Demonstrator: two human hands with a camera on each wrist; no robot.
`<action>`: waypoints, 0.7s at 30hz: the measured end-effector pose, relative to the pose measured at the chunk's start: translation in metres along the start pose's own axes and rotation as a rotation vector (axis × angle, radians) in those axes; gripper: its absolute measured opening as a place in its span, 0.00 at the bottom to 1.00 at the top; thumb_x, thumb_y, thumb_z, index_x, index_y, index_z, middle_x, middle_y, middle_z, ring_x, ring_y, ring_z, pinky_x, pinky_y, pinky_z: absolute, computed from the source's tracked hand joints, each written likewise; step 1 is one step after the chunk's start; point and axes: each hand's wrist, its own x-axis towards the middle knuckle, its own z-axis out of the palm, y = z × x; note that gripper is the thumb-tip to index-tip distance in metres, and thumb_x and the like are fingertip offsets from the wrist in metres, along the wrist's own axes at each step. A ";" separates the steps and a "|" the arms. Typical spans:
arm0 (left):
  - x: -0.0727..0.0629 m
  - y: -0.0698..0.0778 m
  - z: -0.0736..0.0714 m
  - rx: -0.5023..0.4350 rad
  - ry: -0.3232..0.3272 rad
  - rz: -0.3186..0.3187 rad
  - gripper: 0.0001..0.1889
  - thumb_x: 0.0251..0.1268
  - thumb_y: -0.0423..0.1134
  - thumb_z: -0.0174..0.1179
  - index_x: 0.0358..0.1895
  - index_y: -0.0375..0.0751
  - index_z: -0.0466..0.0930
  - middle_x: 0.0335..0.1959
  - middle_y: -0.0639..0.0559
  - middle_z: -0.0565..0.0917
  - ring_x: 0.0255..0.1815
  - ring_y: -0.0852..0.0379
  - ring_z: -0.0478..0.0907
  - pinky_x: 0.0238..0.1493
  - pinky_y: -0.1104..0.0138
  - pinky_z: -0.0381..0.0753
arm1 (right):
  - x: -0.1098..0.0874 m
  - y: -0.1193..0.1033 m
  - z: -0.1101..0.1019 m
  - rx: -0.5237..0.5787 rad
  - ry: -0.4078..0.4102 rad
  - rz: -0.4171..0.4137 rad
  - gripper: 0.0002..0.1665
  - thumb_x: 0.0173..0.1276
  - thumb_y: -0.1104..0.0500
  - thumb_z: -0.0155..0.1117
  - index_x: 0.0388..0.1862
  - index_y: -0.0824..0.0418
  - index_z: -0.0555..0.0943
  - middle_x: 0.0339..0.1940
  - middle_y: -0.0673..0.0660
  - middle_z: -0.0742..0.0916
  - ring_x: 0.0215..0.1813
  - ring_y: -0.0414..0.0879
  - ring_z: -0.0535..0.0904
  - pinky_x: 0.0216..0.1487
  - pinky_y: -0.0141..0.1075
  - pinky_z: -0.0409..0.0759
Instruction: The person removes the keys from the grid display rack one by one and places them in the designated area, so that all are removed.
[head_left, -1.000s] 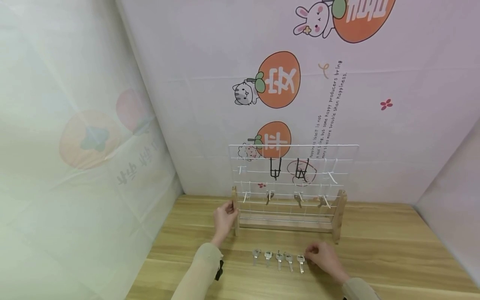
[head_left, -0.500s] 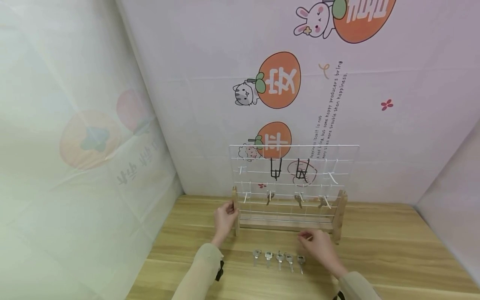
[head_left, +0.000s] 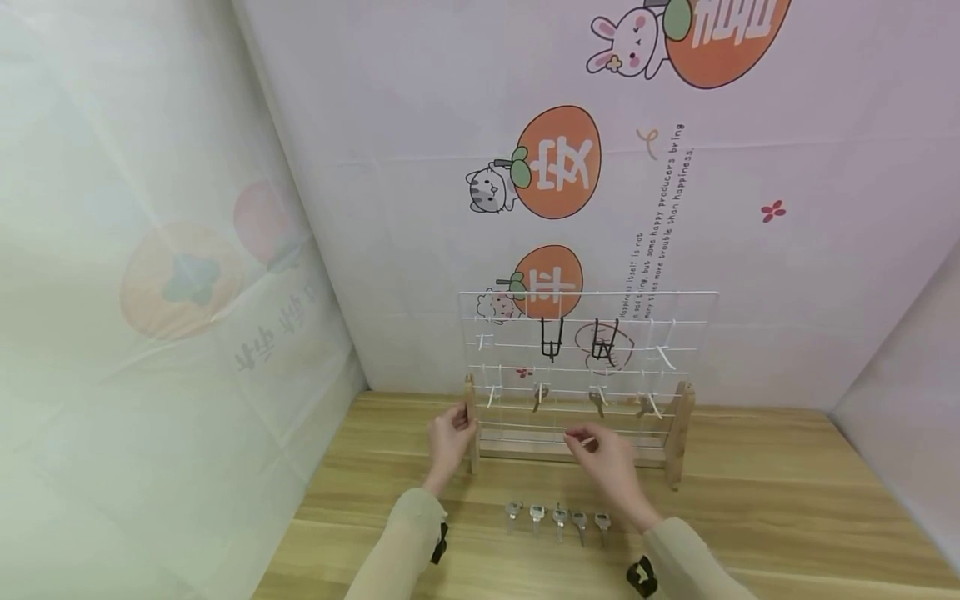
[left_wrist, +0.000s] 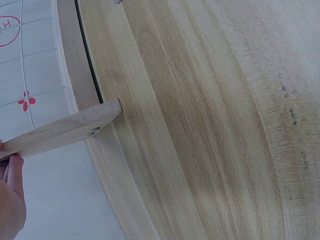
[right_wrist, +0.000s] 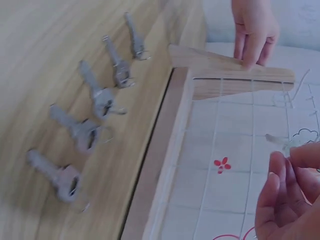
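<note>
My left hand (head_left: 452,437) grips the left wooden post (left_wrist: 65,127) of a white wire grid rack (head_left: 577,368). In front of the lower grid, my right hand (head_left: 606,460) has thumb and forefinger pinched together. A blurred, slim grey key (right_wrist: 276,139) shows at those fingertips in the right wrist view; the fingers hide the rest of it. Several loose keys with small rings lie in a row on the table below the rack, among them a silver key (head_left: 559,518) mid-row. More keys hang on the lower hooks, one being a brownish key (head_left: 596,403).
Two black hooks (head_left: 551,337) and a white hook (head_left: 661,354) sit on the upper grid. A lower-left white hook (head_left: 492,394) bears no visible key. The right post (head_left: 680,433) stands past my right hand. A printed cloth (head_left: 420,250) hangs close behind.
My right hand has moved up and left, from beside the right end of the key row to the lower grid, still pinching. My left hand stays on the post.
</note>
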 end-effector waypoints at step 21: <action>0.001 -0.005 0.002 0.025 0.015 0.030 0.14 0.54 0.21 0.64 0.46 0.20 0.82 0.40 0.28 0.87 0.41 0.37 0.88 0.41 0.65 0.92 | 0.037 -0.022 0.020 0.122 0.117 -0.006 0.10 0.67 0.62 0.66 0.46 0.64 0.85 0.41 0.60 0.90 0.31 0.42 0.82 0.26 0.22 0.80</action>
